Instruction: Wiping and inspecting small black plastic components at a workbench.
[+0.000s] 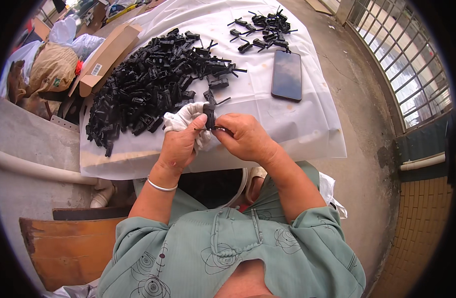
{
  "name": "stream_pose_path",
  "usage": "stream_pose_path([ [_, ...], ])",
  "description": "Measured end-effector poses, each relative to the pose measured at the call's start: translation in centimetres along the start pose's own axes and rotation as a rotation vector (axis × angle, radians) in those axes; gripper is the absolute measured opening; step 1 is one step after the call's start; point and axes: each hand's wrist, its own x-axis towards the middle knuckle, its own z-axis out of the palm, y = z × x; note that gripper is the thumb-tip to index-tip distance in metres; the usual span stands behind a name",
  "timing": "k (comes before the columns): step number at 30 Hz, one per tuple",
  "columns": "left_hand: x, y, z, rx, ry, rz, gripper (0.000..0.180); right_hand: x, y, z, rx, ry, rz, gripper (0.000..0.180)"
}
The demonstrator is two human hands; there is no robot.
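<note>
My left hand (181,134), its fingers partly covered by a white glove with the thumb bare, grips a small black plastic part (210,109) upright over the table's near edge. My right hand (245,136) is closed at the lower end of that part, pinching a thin black piece whose detail is too small to make out. A thin dark end also sticks out by the left thumb. Just beyond my hands spreads a large heap of similar black plastic parts (148,82). A smaller group of black parts with thin prongs (270,30) lies at the far right.
A dark phone (286,75) lies on the white table cover (312,124). Left of the heap stand an open cardboard box (106,62) and bags (51,69). Below the table edge is a dark round container (213,186) between my legs. A barred window (402,54) is at right.
</note>
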Motion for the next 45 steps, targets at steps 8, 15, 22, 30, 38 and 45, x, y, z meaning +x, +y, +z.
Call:
stream_pose_path([
  [8, -0.1, -1.5, 0.0, 0.461, 0.017, 0.377, 0.018, 0.1, -2.6, 0.0, 0.061, 0.165, -0.083, 0.013],
  [15, -1.4, -0.7, 0.3, 0.499, -0.084, 0.238, 0.020, 0.3, -1.4, 0.6, 0.401, 0.177, 0.377, 0.021],
  [22, -1.4, 0.0, 1.0, 0.664, 0.026, 0.207, 0.022, 0.3, -1.1, -0.2, 0.302, 0.130, 0.125, 0.021],
  [30, -1.5, 0.0, 1.4, 0.658, 0.035, 0.189, 0.022, 0.1, -0.8, 0.5, 0.232, 0.076, 0.131, 0.020],
  [38, -1.2, -0.3, 0.7, 0.640, 0.033, 0.194, 0.023, 0.1, -0.9, 0.5, 0.237, 0.054, 0.157, 0.021],
  [45, -1.0, -1.4, 0.1, 0.874, 0.029, 0.439, 0.026, 0.2, -1.5, 1.0, 0.264, 0.084, 0.246, 0.023],
])
